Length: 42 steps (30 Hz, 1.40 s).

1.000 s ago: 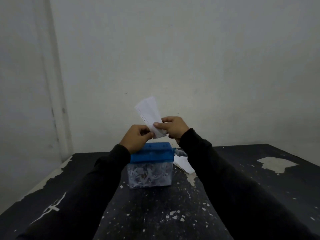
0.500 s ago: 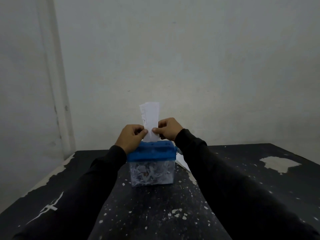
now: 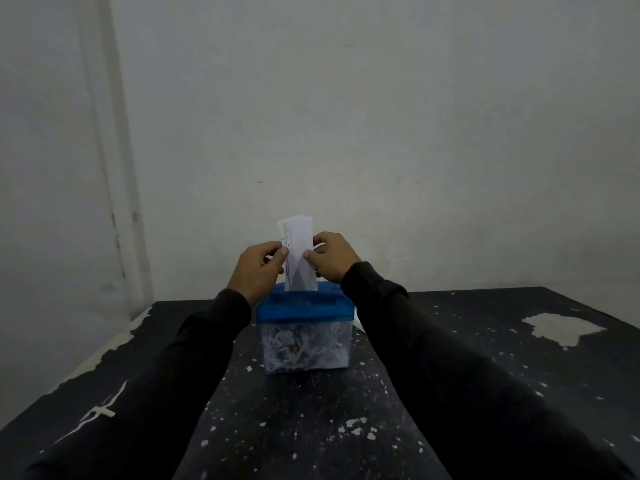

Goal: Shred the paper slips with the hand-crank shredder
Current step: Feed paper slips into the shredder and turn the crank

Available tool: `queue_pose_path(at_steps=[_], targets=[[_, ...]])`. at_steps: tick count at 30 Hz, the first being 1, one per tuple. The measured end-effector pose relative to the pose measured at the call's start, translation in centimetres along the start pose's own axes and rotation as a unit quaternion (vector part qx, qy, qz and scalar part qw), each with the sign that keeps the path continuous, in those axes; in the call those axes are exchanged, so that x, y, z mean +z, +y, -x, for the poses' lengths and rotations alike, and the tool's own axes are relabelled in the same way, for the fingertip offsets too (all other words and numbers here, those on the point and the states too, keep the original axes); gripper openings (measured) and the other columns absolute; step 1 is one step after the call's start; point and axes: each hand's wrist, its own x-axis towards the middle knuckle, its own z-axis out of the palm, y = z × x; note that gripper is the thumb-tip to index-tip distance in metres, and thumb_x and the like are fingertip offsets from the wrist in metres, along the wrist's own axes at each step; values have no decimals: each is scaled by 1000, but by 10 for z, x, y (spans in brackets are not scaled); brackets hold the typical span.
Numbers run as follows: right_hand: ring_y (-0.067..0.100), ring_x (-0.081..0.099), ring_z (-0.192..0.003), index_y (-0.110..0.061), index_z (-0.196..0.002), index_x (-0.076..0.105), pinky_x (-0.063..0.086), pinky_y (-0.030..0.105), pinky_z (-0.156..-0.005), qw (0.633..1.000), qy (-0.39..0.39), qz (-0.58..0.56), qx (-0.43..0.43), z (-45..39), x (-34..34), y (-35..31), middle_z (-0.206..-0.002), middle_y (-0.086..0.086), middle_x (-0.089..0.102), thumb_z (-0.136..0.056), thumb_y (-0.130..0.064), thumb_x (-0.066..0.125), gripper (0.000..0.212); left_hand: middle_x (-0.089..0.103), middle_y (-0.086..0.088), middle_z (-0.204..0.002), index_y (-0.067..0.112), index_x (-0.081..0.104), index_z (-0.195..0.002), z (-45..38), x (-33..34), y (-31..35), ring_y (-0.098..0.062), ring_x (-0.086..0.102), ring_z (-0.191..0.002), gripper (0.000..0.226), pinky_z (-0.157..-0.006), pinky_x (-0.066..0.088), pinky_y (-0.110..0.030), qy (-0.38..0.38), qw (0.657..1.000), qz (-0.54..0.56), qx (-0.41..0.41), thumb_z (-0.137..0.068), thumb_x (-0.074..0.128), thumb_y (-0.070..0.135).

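While both hands pinch it, paper slip [image 3: 298,252] stands upright atop shredder [image 3: 304,306].

Both hands crowd the top of the shredder [image 3: 304,327]: left hand [image 3: 258,268] and right hand [image 3: 329,259] pinch the slip [image 3: 298,252] standing upright in its blue lid, so the way in from above is blocked. Both forearms close off the shredder's near corners. Between the sleeves, in front of the shredder, bare table [image 3: 304,427] lies open. Right of the shredder a wide stretch of table is open; the wall [image 3: 381,133] stands behind.
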Motion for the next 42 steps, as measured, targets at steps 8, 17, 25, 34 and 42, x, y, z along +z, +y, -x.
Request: queue_pose_path(at_steps=[8, 17, 25, 34, 42], targets=[[27, 53, -98, -1, -119, 55, 40, 31, -80, 996, 31, 77, -33, 6, 13, -1, -123, 18, 59, -104, -10, 39, 24, 71, -1, -113, 11, 70, -124, -4, 0, 3, -20, 66, -95, 29, -78, 54, -25, 11, 999, -11, 41, -107, 47, 14], [34, 57, -113, -2, -129, 48, 47, 34, -87, 996, 3, 87, -36, 10, 18, 5, -132, 20, 57, -103, -9, 43, 27, 69, -6, -125, 8, 62, -136, 13, 2, -9, -21, 67, -109, 34, -95, 57, -32, -21, 999, 25, 38, -104, 52, 7], [22, 64, -85, -8, -94, 68, 53, 30, -74, 992, 21, 120, -43, 5, 4, 12, -99, 10, 70, -89, -14, 74, 10, 73, -1, -105, 10, 70, -112, 16, 1, -16, -8, 68, -94, 17, -74, 51, -11, -18, 1000, 9, 9, -98, 67, 19], [24, 72, -83, -7, -94, 72, 63, 41, -79, 997, 1, 75, -37, 1, 4, 13, -96, 12, 75, -79, -16, 86, 22, 73, -8, -113, 5, 67, -125, 22, 12, -28, -17, 69, -96, 29, -70, 53, -13, -52, 997, 40, -33, -101, 63, 22], [16, 68, -87, -16, -93, 74, 57, 32, -79, 982, -47, 180, -40, 13, -29, 20, -93, 2, 73, -80, -44, 83, 33, 70, -3, -115, 15, 65, -122, 29, 15, -32, -14, 66, -100, 21, -84, 52, -27, -59, 997, 45, -36, -104, 56, 21]])
